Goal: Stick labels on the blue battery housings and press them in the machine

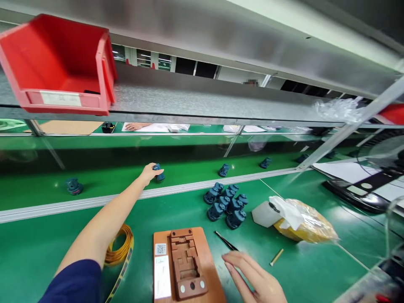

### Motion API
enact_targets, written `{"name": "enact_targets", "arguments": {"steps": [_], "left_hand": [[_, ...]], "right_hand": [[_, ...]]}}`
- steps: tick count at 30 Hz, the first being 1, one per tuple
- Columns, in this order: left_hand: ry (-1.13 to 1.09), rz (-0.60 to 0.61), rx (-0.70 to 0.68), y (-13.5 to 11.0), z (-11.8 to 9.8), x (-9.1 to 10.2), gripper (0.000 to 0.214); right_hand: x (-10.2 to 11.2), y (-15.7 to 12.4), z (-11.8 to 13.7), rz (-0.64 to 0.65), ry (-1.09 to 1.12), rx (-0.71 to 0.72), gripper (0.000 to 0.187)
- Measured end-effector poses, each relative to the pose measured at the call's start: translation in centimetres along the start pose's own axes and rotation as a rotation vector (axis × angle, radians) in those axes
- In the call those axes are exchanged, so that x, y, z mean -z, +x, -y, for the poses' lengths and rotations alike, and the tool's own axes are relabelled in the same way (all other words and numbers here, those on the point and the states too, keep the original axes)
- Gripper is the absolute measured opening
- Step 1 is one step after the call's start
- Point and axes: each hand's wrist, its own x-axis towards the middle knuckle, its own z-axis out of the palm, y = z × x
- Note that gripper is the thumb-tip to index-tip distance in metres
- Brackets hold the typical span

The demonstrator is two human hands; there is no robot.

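My left hand reaches far forward onto the green conveyor belt, its fingers closed round a small dark blue part. My right hand rests near the bench's front edge with fingers stretched out flat, holding nothing. It lies just right of a brown fixture board and close to black tweezers. A cluster of several blue parts sits on the bench beyond the fixture.
More blue parts ride the belt. A yellow tape coil, a yellow plastic bag, a brass pin and a fan lie on the bench. A red bin sits on the shelf overhead. Another person's hand works across the line.
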Motion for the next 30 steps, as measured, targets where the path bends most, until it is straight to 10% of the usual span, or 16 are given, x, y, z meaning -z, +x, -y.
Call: {"name": "enact_targets", "arguments": {"steps": [5, 9, 12, 17, 22, 30], "left_hand": [[-0.229, 0.524, 0.053, -6.9, -2.0, -1.1, 0.062], [-0.336, 0.748, 0.129, -13.2, -2.2, -2.6, 0.07], [-0.33, 0.712, 0.179, -16.7, -1.7, -3.0, 0.074], [0.031, 0.292, 0.201, -22.5, -0.9, -0.2, 0.067], [0.145, 0.32, 0.354, -32.0, 0.2, 1.9, 0.042], [-0.218, 0.568, 0.403, -41.5, 6.6, -6.2, 0.046]], "right_hand": [[-3.3, 5.0, -0.6, 0.036, 0.207, -0.109, 0.019], [-6.3, 9.0, 0.0, 0.161, 0.414, -0.011, 0.079], [-7.3, 9.7, 0.5, 0.281, 0.55, 0.088, 0.094], [-6.7, 7.3, 0.0, 0.501, 0.508, 0.036, 0.087], [-6.7, 5.1, -1.5, 0.592, 0.532, 0.073, 0.093], [-8.3, 2.3, -1.9, 0.581, 0.508, 0.073, 0.083]]}}
